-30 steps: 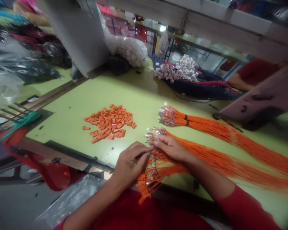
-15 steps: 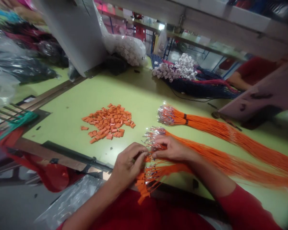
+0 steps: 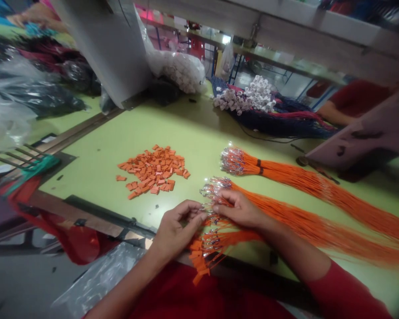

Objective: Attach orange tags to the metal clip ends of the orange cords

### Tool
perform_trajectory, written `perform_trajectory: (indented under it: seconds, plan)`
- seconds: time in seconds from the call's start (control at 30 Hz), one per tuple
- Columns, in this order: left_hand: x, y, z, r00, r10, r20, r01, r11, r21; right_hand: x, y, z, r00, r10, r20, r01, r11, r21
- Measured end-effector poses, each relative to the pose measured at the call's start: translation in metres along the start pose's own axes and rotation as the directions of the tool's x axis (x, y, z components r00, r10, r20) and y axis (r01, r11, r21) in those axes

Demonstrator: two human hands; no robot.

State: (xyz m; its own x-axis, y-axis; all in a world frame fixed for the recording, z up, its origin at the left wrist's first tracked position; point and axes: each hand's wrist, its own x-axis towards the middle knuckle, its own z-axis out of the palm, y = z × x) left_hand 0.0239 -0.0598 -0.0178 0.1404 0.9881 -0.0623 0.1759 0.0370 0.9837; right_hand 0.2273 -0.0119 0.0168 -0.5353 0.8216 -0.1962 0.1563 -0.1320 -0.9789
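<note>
My left hand (image 3: 179, 226) is closed, thumb against fingertips, at the table's near edge; whatever is pinched there is hidden. Just to its right, my right hand (image 3: 241, 212) pinches an orange wire close to its metal terminal, the fingertips of both hands almost meeting. Under my right hand runs a loose bundle of orange wires (image 3: 286, 210) with bare silvery terminals (image 3: 216, 185) at its left end. Below the hands, several wires end in orange plastic housings (image 3: 197, 257) that hang at the table edge. A pile of loose orange housings (image 3: 156, 170) lies left of the bundle.
A second orange bundle (image 3: 286, 170), tied with black bands, lies behind. Dark cables with white connectors (image 3: 249, 95) and a bag of white parts (image 3: 184, 73) sit farther back. Metal prongs with green cord (image 3: 36, 161) stand at left. Other people's arms (image 3: 339, 110) show beyond.
The view has shifted slightly, moving the scene a little right. My hands stay close together at the terminals, with only small finger movements.
</note>
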Motion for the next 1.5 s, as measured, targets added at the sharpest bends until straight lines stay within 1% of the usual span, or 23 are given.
perform_trajectory:
  seconds: [0.2,0.3,0.4,0.47,0.5,0.53,0.57,0.6,0.67,0.73,0.8,0.93,1.03,1.07,1.1,1.13,1.17,1.23,1.27,1.3,1.37,1.43,1.5]
  plan:
    - [-0.002,0.003,0.002,0.998,-0.04,0.044,0.039,0.999,0.01,0.001,0.009,0.002,0.999,0.018,-0.043,-0.018,1.0,-0.007]
    - [-0.002,0.007,0.005,0.999,0.019,0.044,-0.022,0.997,0.073,0.002,0.015,0.002,0.996,-0.017,-0.089,0.012,0.999,-0.052]
    - [0.001,0.008,0.0,0.99,0.135,0.047,-0.141,0.972,0.187,0.003,0.016,0.004,0.995,-0.031,-0.1,0.023,0.997,-0.08]
    - [0.006,0.005,-0.011,0.958,0.286,-0.017,-0.264,0.904,0.337,0.002,0.015,0.005,0.995,-0.016,-0.103,0.01,0.998,-0.065]
    - [0.009,0.002,-0.019,0.926,0.371,-0.074,-0.303,0.844,0.444,0.002,0.015,0.006,0.994,-0.003,-0.109,-0.004,0.998,-0.06]
    - [0.014,-0.002,-0.027,0.882,0.452,-0.133,-0.309,0.769,0.559,0.002,0.015,0.006,0.993,0.012,-0.116,-0.019,0.998,-0.059]
    - [0.018,-0.005,-0.036,0.844,0.505,-0.182,-0.27,0.692,0.669,0.002,0.015,0.006,0.992,0.024,-0.124,-0.032,0.998,-0.061]
    - [0.023,-0.009,-0.044,0.821,0.533,-0.206,-0.215,0.622,0.753,0.002,0.015,0.006,0.991,0.033,-0.13,-0.042,0.997,-0.063]
    - [0.03,-0.014,-0.056,0.814,0.547,-0.194,-0.153,0.524,0.838,0.002,0.017,0.006,0.99,0.041,-0.137,-0.05,0.997,-0.064]
    - [0.035,-0.017,-0.06,0.831,0.541,-0.133,-0.187,0.496,0.848,0.002,0.018,0.005,0.99,0.041,-0.133,-0.05,0.997,-0.062]
    - [0.035,-0.017,-0.058,0.842,0.533,-0.083,-0.238,0.505,0.829,0.002,0.018,0.005,0.991,0.043,-0.129,-0.05,0.997,-0.053]
    - [0.036,-0.014,-0.052,0.85,0.519,-0.085,-0.232,0.515,0.825,0.003,0.016,0.006,0.988,0.058,-0.14,-0.063,0.998,-0.028]
    - [0.038,-0.009,-0.049,0.85,0.523,-0.058,-0.261,0.515,0.817,0.004,0.016,0.007,0.984,0.038,-0.173,-0.044,0.999,-0.03]
    - [0.037,-0.007,-0.047,0.849,0.525,-0.055,-0.279,0.535,0.798,0.004,0.016,0.007,0.982,0.035,-0.185,-0.04,0.999,-0.022]
    - [0.036,-0.006,-0.044,0.853,0.519,-0.055,-0.302,0.576,0.76,0.004,0.016,0.007,0.981,0.036,-0.189,-0.038,0.999,-0.007]
    - [0.034,-0.004,-0.04,0.865,0.498,-0.055,-0.323,0.638,0.699,0.004,0.016,0.008,0.981,0.038,-0.189,-0.036,0.999,0.012]
    - [0.031,-0.002,-0.035,0.889,0.456,-0.049,-0.333,0.716,0.613,0.004,0.016,0.008,0.982,0.04,-0.183,-0.035,0.999,0.034]
    - [0.022,-0.001,-0.025,0.949,0.314,-0.02,-0.28,0.873,0.4,0.004,0.014,0.009,0.985,0.042,-0.17,-0.03,0.997,0.07]
    - [0.017,0.0,-0.021,0.973,0.232,-0.002,-0.221,0.929,0.299,0.004,0.013,0.01,0.985,0.042,-0.169,-0.028,0.996,0.082]
    - [0.013,0.0,-0.017,0.987,0.158,0.007,-0.155,0.964,0.214,0.004,0.011,0.011,0.985,0.041,-0.169,-0.026,0.996,0.088]
    - [0.008,0.0,-0.011,0.998,0.059,-0.006,-0.059,0.993,0.098,0.004,0.008,0.012,0.986,0.035,-0.165,-0.02,0.996,0.086]
    - [0.006,0.001,-0.009,0.999,0.022,-0.029,-0.021,0.999,0.031,0.003,0.007,0.012,0.987,0.022,-0.157,-0.012,0.998,0.068]
    - [0.007,0.002,-0.008,0.999,0.01,-0.048,-0.01,1.0,-0.008,0.003,0.006,0.012,0.988,0.022,-0.152,-0.016,0.999,0.039]
